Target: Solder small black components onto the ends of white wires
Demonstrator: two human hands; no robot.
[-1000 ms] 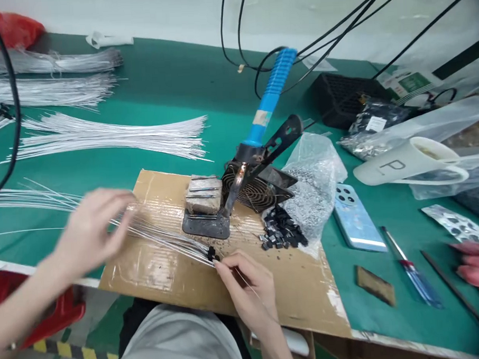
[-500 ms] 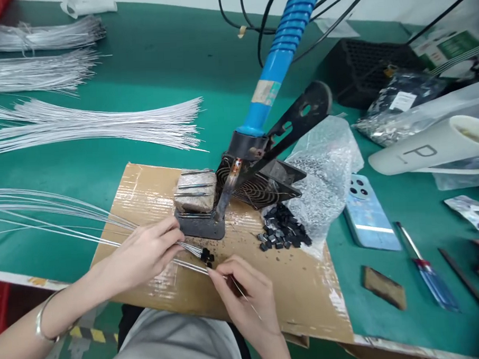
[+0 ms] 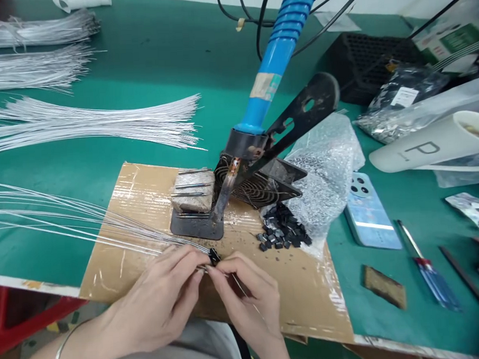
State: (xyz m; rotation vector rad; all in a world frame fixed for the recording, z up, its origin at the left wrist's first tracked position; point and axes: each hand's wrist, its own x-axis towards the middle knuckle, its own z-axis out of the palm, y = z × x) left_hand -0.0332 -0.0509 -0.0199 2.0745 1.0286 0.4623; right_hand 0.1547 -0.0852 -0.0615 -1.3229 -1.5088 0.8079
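Note:
My left hand is closed in a pinch on thin white wires, its fingertips close to those of my right hand. The right hand pinches wires too, and one thin strand runs back across its palm. Just above the fingertips, small black pieces sit at the ends of a bundle of white wires that trails off to the left. What lies exactly between the fingertips is mostly hidden. Both hands are over a cardboard sheet.
Behind the hands stand a blue fume-extraction hose, a block with metal rods and a black fan. Black pieces are heaped by bubble wrap. A phone and screwdriver lie right; wire bundles lie left.
My left hand has shifted right and down, letting go of the wire bundle and pinching wires beside my right fingertips. My right hand has barely moved.

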